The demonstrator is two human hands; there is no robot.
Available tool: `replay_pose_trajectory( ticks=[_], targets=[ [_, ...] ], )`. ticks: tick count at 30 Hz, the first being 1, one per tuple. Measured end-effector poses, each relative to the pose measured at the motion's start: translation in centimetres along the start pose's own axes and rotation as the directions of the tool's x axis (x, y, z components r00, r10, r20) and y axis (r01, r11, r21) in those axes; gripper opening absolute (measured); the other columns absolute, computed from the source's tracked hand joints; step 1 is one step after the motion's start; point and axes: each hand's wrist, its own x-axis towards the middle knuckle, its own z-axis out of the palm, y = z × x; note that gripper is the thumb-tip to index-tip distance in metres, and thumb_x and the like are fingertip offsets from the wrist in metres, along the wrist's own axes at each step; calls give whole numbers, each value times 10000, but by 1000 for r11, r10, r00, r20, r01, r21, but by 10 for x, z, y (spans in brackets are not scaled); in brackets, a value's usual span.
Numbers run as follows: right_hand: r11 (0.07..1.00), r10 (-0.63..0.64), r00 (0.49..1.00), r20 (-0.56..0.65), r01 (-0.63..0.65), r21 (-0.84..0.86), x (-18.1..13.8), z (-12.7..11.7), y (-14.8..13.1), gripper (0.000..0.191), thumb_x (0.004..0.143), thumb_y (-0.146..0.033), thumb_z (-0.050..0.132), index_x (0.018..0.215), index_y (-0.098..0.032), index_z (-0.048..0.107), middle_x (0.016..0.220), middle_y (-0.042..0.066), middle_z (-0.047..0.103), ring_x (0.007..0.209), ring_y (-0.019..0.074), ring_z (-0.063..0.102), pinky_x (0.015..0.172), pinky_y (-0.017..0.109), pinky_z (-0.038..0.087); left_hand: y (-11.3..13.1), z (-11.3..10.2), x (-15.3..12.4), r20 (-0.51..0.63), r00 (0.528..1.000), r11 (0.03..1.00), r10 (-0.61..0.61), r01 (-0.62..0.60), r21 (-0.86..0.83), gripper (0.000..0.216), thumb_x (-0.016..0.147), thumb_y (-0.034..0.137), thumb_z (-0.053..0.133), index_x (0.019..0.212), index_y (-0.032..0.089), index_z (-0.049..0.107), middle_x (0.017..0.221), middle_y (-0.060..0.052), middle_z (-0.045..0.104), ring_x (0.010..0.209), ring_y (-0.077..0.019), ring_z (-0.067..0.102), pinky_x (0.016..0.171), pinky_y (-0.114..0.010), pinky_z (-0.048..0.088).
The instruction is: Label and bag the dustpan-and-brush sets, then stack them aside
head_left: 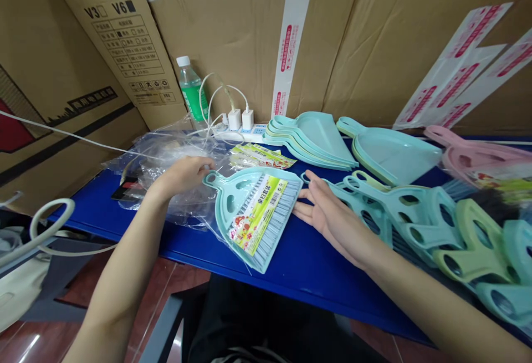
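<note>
A light blue dustpan with a small brush and a yellow-green label card (254, 214) lies on the blue table (299, 263) inside a clear plastic bag. My left hand (185, 174) is curled on the clear plastic bags (166, 169) by the dustpan's handle, fingers pinching the plastic. My right hand (332, 213) lies flat with fingers stretched out, its fingertips touching the dustpan's right edge near the brush bristles.
Stacked blue dustpans (311, 138) and a green-rimmed one (390, 152) lie behind. Several blue and green brushes (415, 219) pile at the right, pink dustpans (474, 155) beyond. Label cards (261, 158), a power strip with chargers (239, 124), a green bottle (192, 94) and cardboard boxes (124, 47) stand at the back.
</note>
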Motion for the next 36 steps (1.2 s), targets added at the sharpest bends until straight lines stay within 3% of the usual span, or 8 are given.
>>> replay_pose_trajectory(
  ticks=[4,7,10,17,22,30,33,36],
  targets=[
    [939,-104,993,61,118,-322,-4,-7,0,774,931,-500,409,1542,-239,10,1107,79,652,981,219,678,968,451,492,-3,1,1,-39,998,998,-42,43,35,313,782,160,388,877,221,681,881,-37,733,800,-201,645,714,-268,439],
    [744,-212,967,143,254,-617,-9,-10,-2,763,928,-428,392,1548,-232,-7,1027,64,663,859,241,682,821,477,554,-4,2,2,-58,996,996,-64,67,59,316,796,170,390,889,224,687,909,-50,739,833,-222,654,714,-280,439],
    [562,-332,924,191,356,-746,-12,-10,-3,706,925,-337,367,1548,-215,58,1023,75,686,852,249,680,794,466,548,-6,2,2,-62,996,994,-71,76,76,320,797,160,398,889,233,696,918,-44,746,856,-220,661,724,-273,444],
    [380,-446,859,253,437,-815,-11,-13,-1,546,929,-246,346,1470,-171,331,920,81,731,785,250,698,649,382,547,-11,3,3,-99,990,986,-103,114,120,325,799,160,425,889,258,722,908,-31,756,845,-221,668,691,-264,458],
    [315,-471,842,264,440,-841,-10,-17,-1,413,898,-182,352,1249,-172,570,929,79,750,873,247,714,736,396,571,-11,3,4,-151,977,977,-148,168,133,344,819,163,420,937,254,730,962,-58,755,876,-254,676,682,-291,470],
    [252,-511,792,334,510,-822,-12,-18,0,424,830,-73,404,1131,-248,647,964,32,732,812,200,716,715,346,579,-1,3,4,-230,961,979,-152,179,101,332,821,173,428,945,243,728,950,-58,756,894,-263,681,737,-313,499],
    [130,-524,752,400,535,-835,-15,-17,-3,364,880,-112,414,1090,-263,670,900,23,726,742,196,698,647,323,554,3,4,4,-249,958,981,-144,171,88,327,801,176,453,1000,225,708,864,-54,754,817,-244,686,740,-305,503],
    [-75,-480,682,552,595,-800,-15,-15,-5,318,890,-103,428,974,-245,700,826,35,705,685,192,656,639,326,520,6,5,3,-267,954,985,-135,159,73,314,797,186,470,1014,213,695,834,-49,749,772,-228,685,742,-296,507]
  ],
)
